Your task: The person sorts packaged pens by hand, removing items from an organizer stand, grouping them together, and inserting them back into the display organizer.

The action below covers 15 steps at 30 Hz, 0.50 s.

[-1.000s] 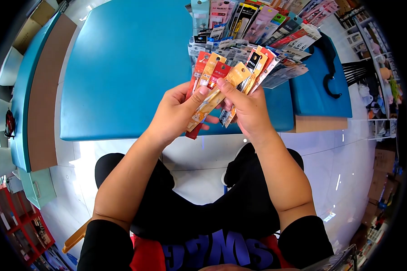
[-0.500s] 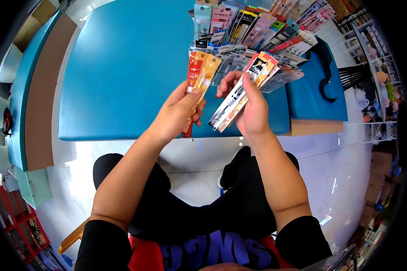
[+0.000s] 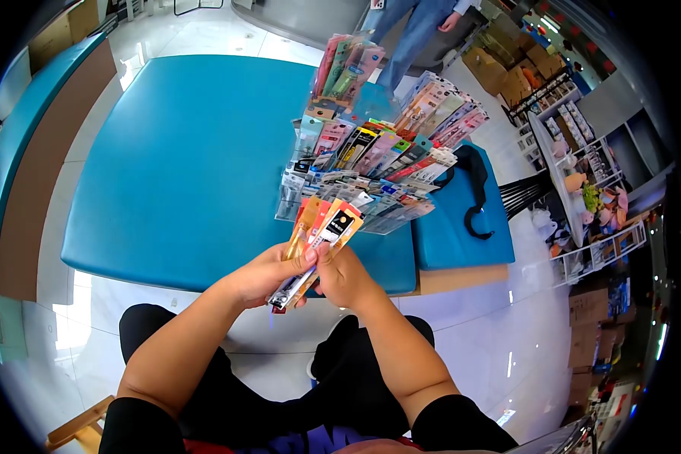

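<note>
Both hands meet in front of me, just over the near edge of the blue padded table (image 3: 181,166). In my left hand (image 3: 268,274), closed with the thumb on top, are slim orange-yellow and red packets (image 3: 303,231). My right hand (image 3: 344,278) is wrapped round the side of a fanned bundle of white, black and orange slim packets (image 3: 339,225). The two bundles overlap, their lower ends together between the hands. What lies inside the packets is too small to tell. Beyond them stands a tiered display rack (image 3: 291,198) full of similar slim packets.
A smaller blue padded seat (image 3: 461,253) with a black strap (image 3: 477,197) adjoins on the right. Another person's legs in jeans (image 3: 408,41) stand behind the rack. White shelves (image 3: 601,246) and cardboard boxes (image 3: 589,306) line the right side; another blue-topped bench (image 3: 34,129) is at left.
My hands have come together, bringing the two packet bundles from apart to overlapping. My view has tilted up, showing more of the rack and the other person's legs.
</note>
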Motion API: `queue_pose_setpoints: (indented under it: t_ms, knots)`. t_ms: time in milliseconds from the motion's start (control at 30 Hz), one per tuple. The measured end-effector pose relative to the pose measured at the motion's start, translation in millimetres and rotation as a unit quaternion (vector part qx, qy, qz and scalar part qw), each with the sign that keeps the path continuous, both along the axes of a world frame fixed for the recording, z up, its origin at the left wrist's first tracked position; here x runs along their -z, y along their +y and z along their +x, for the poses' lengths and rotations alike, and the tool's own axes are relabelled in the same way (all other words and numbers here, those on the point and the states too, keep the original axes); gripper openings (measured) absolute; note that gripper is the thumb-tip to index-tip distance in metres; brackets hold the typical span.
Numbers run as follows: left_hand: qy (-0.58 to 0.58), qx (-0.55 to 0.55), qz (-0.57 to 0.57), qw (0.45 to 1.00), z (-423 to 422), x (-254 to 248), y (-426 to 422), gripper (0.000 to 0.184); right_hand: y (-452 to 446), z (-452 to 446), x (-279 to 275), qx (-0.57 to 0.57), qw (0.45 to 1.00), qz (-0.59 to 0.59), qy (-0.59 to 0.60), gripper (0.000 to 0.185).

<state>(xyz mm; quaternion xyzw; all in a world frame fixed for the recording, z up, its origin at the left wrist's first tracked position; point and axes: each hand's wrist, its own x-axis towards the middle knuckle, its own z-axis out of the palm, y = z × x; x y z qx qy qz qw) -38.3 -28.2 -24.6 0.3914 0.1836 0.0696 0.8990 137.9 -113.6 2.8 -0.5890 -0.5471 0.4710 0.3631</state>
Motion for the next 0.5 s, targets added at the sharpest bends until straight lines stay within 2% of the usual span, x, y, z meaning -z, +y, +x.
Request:
queue_pose_setpoints:
  t_ms: [67, 133, 167, 267, 367, 500]
  knots:
    - [-0.013, -0.016, 0.008, 1.000, 0, -8, -2, 0.052, -1, -1, -3, 0.015, 1.000, 0.000, 0.007, 0.047]
    - [-0.015, -0.010, 0.007, 1.000, -6, -8, 3, 0.045, -1, -4, 16, 0.061, 0.987, 0.141, 0.042, 0.043]
    - [-0.015, -0.018, 0.020, 1.000, -6, -6, 4, 0.041, -1, 7, 20, 0.045, 0.993, 0.051, 0.092, 0.035]
    - [0.007, -0.045, 0.056, 0.997, -6, -3, 3, 0.030, 6, 1, 22, 0.139, 0.956, 0.118, 0.231, 0.031]
    - [0.047, -0.079, 0.088, 0.992, -5, -14, 0, 0.024, 8, 9, 14, 0.117, 0.958, 0.093, 0.245, 0.028]
    - [0.044, -0.081, 0.098, 0.991, -5, -18, -4, 0.029, 6, 14, 14, 0.117, 0.967, 0.072, 0.216, 0.024]
